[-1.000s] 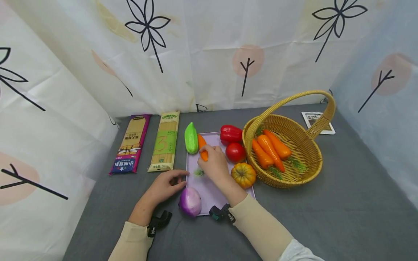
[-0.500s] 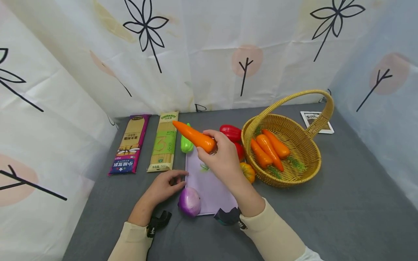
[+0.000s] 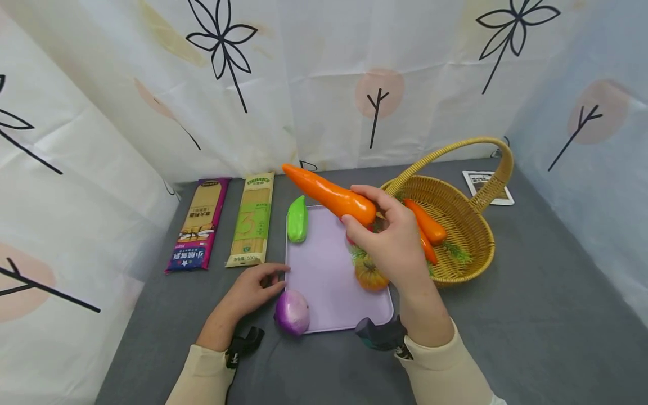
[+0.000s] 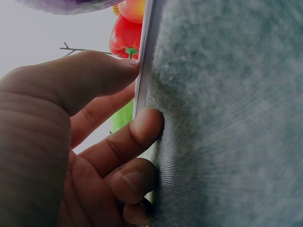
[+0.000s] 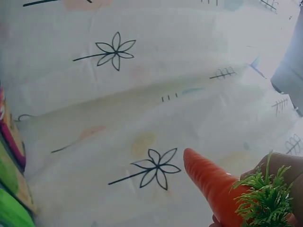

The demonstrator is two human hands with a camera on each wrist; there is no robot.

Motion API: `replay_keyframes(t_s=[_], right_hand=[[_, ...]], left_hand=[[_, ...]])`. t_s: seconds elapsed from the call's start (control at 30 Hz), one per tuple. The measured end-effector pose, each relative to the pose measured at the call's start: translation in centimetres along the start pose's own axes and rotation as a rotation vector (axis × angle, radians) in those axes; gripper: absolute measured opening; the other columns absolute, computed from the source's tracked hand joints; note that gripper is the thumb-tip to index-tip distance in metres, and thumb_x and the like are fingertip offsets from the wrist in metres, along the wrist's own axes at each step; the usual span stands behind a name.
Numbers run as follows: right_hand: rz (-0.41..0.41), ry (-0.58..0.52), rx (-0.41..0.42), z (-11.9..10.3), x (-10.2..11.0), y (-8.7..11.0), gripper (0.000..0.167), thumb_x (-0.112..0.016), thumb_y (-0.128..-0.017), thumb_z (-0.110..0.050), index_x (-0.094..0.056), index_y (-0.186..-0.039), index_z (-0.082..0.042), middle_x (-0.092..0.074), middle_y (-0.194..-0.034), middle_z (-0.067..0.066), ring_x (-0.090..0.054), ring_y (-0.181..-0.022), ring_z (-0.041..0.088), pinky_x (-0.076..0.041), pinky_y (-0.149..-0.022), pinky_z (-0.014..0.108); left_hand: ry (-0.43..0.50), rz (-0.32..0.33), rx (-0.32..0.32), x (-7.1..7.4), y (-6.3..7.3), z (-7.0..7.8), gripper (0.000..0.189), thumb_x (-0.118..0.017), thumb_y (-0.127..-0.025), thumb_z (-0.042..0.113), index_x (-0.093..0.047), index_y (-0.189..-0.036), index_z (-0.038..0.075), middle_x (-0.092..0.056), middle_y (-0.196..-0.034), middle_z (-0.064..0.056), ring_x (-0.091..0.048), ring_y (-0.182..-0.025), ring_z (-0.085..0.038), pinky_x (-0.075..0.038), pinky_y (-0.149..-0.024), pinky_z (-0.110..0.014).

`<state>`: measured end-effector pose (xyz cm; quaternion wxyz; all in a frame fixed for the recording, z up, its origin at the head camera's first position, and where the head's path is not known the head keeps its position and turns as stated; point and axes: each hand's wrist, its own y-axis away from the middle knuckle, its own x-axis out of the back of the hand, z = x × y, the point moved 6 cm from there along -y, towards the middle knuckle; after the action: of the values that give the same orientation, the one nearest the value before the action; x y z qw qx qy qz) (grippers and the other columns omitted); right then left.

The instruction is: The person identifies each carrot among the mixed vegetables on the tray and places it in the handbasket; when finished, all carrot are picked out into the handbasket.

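In the head view, my right hand (image 3: 392, 247) holds an orange carrot (image 3: 329, 194) by its thick end, raised above the tray's far part, tip pointing up-left. The right wrist view shows its green leafy top (image 5: 265, 198). My left hand (image 3: 255, 292) rests at the left edge of the lilac tray (image 3: 329, 281), fingers loosely bent; in the left wrist view its thumb touches the rim (image 4: 144, 61). A purple onion (image 3: 292, 313) lies at the tray's near left corner, a green ridged vegetable (image 3: 297, 219) at the far left. The small pumpkin (image 3: 369, 277) is partly covered by my right hand.
A wicker basket (image 3: 483, 247) with a tall handle stands right of the tray, with carrots (image 3: 430, 222) inside. Two noodle packs, purple (image 3: 197, 225) and green (image 3: 253, 219), lie to the left. A white-edged packet (image 3: 471, 183) lies behind the basket. Patterned cloth walls (image 3: 324, 84) enclose the table.
My right hand has lifted the carrot off the tray and brought it up and to the right, toward the basket. My left hand has stayed at the tray's edge.
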<state>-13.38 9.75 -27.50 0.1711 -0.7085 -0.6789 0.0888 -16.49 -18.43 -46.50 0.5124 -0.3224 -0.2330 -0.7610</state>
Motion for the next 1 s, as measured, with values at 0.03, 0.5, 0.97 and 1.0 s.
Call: replay_keyframes(t_s=[0.03, 0.5, 0.97, 1.0], right_hand=[[0.01, -0.002, 0.004, -0.2, 0.5, 0.0, 0.045, -0.076, -0.088, 0.0, -0.066, -0.132, -0.002, -0.063, -0.12, 0.011, -0.062, -0.097, 0.025, -0.056, -0.078, 0.026], [0.204, -0.025, -0.038, -1.8, 7.2, 0.8, 0.039, -0.069, -0.093, -0.001, -0.066, -0.132, 0.0, -0.06, -0.126, 0.012, -0.057, -0.106, 0.03, -0.054, -0.079, 0.021], [0.399, -0.151, -0.06, 0.0, 13.2, 1.0, 0.034, -0.069, -0.091, 0.004, -0.072, -0.125, -0.002, -0.057, -0.128, 0.015, -0.052, -0.111, 0.028, -0.05, -0.085, 0.02], [0.412, -0.157, -0.065, 0.2, 13.6, 1.0, 0.034, -0.069, -0.092, 0.004, -0.071, -0.125, -0.001, -0.057, -0.129, 0.015, -0.052, -0.112, 0.028, -0.05, -0.086, 0.02]], left_hand=[[0.001, -0.002, -0.001, 0.0, 0.0, 0.1, 0.033, -0.076, -0.094, 0.02, -0.072, -0.126, 0.02, -0.057, -0.085, 0.007, -0.053, -0.081, -0.016, -0.046, -0.07, -0.031], [0.007, -0.004, -0.013, 0.1, 0.0, 0.2, 0.032, -0.077, -0.094, 0.021, -0.072, -0.126, 0.02, -0.057, -0.085, 0.007, -0.054, -0.081, -0.016, -0.046, -0.07, -0.031], [0.002, -0.008, -0.015, 0.1, 0.0, 0.1, 0.032, -0.076, -0.094, 0.022, -0.072, -0.126, 0.02, -0.057, -0.086, 0.007, -0.054, -0.082, -0.016, -0.045, -0.07, -0.031], [0.002, -0.009, -0.015, 0.1, 0.0, 0.1, 0.032, -0.076, -0.094, 0.022, -0.072, -0.126, 0.02, -0.057, -0.086, 0.007, -0.054, -0.082, -0.016, -0.045, -0.07, -0.031]])
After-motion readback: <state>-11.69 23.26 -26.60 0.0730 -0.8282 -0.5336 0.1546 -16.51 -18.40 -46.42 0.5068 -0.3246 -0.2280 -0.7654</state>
